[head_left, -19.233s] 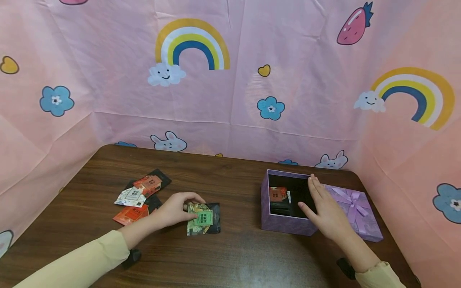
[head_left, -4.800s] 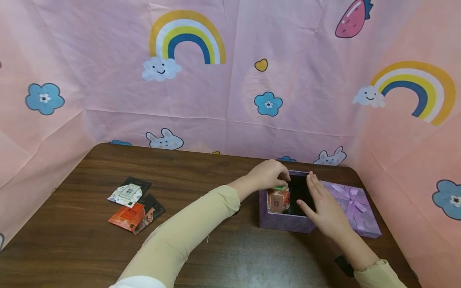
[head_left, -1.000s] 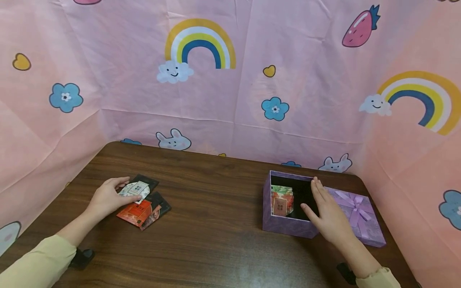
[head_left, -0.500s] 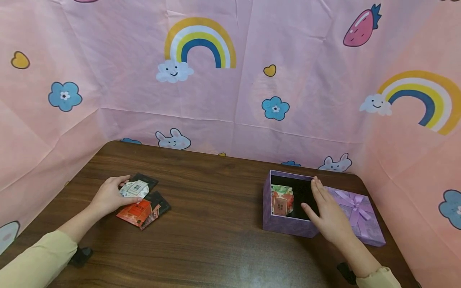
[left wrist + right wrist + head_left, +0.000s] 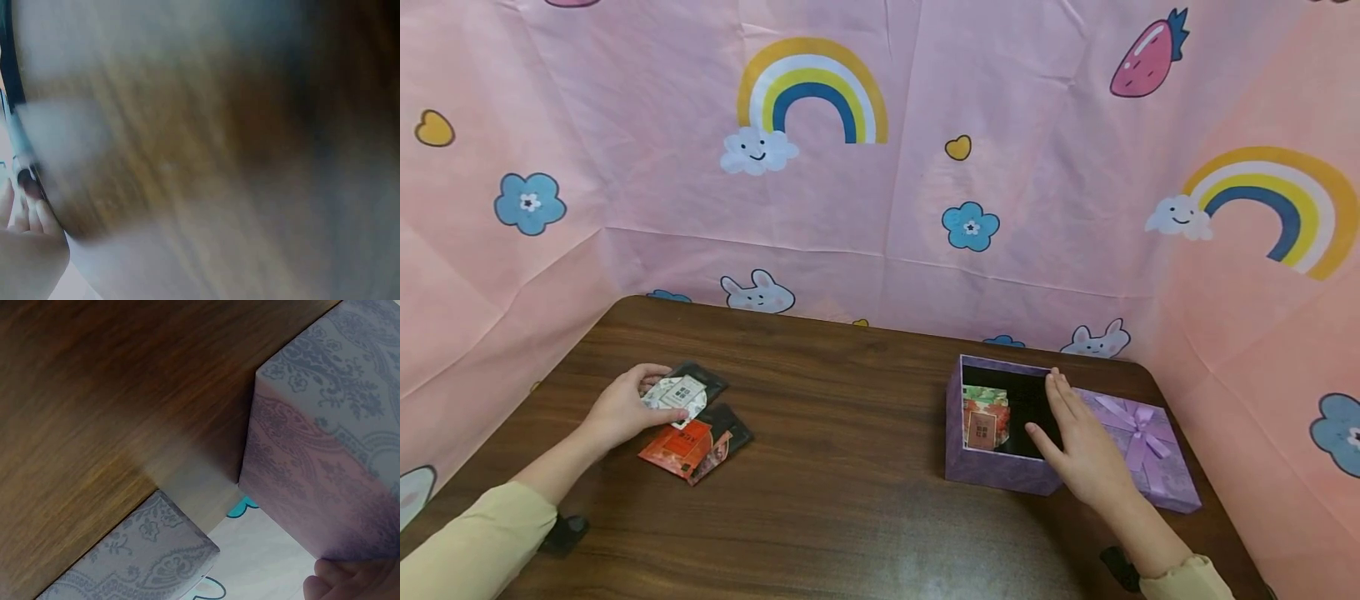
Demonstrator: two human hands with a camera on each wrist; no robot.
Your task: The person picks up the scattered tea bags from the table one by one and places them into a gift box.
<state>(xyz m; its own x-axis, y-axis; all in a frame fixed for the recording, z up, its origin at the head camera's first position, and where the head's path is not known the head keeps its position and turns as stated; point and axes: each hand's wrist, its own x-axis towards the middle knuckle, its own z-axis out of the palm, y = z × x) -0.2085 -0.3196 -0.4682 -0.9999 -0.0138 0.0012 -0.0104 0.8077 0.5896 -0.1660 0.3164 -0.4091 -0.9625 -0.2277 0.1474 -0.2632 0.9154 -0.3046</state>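
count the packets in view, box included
5 visible: white packet in left hand; orange packet and partly covered packet nearby; green packet and red packet in purple box. More may be hidden.

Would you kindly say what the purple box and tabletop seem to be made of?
Purple box: probably cardboard wrapped in matte patterned paper, from its crisp edges and swirls. Tabletop: wood or wood-look laminate, with brown grain and soft sheen.

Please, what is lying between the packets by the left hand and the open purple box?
In the head view, that stretch is bare: only brown tabletop separates these packets from the purple box.
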